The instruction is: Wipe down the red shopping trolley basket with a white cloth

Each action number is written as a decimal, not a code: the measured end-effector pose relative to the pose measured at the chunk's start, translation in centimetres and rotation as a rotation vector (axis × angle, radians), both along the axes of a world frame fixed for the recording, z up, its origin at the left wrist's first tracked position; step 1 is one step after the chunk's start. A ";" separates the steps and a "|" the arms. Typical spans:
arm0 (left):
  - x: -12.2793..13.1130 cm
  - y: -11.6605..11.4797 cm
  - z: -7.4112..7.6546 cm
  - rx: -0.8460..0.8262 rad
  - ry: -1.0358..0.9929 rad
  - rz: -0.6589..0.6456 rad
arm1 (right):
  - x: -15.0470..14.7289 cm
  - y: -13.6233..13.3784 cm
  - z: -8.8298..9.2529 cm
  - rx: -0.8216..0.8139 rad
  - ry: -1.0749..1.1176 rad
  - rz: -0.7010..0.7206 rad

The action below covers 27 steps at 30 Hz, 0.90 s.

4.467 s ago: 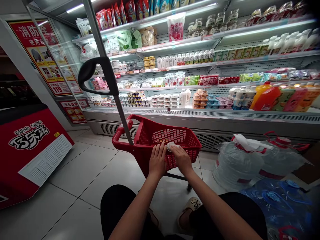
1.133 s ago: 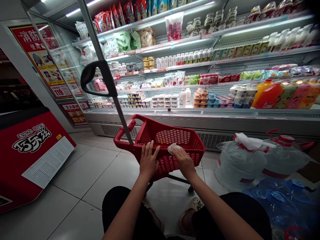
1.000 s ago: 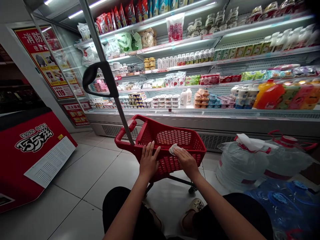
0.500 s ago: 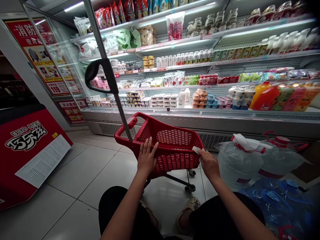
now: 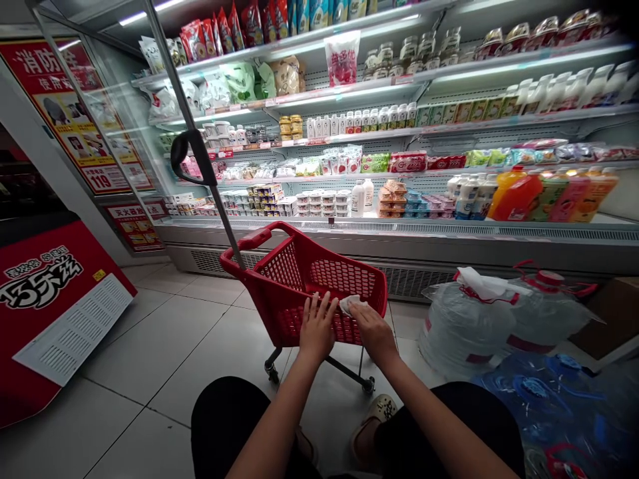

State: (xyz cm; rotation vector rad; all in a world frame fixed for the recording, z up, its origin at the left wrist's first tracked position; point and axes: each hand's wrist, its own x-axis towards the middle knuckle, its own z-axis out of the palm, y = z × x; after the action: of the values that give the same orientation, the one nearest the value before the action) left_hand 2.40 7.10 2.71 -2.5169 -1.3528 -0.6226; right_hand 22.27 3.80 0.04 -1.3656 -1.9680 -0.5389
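Note:
A red plastic shopping cart [image 5: 294, 266] with a tall grey pole and black handle [image 5: 188, 152] stands on the tiled floor in front of me. My left hand [image 5: 317, 327] lies flat, fingers spread, on the cart's near rim. My right hand [image 5: 367, 327] presses a small white cloth [image 5: 348, 304] against that rim just to the right. I am crouched, with my knees and a sandal showing below.
A lit chiller shelf [image 5: 399, 226] full of drinks and dairy runs behind the cart. Large water jugs [image 5: 469, 326] sit on the floor to the right. A red freezer cabinet [image 5: 54, 306] stands at the left. Blue jugs [image 5: 559, 406] lie at the lower right.
My right hand with the cloth went to the rim's right corner half a second ago and has come back beside my left hand. The cart has turned and shifted slightly left.

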 end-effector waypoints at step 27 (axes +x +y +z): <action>-2.9 -0.1 0.0 -0.071 -0.062 0.047 | 5.6 2.1 -1.8 -0.066 0.042 0.076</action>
State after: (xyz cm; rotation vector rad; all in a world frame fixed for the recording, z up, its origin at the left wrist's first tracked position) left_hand -0.47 6.99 2.68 -2.5330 -1.4760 -0.6594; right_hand 27.87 5.89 -1.76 -1.3249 -2.0106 -0.4101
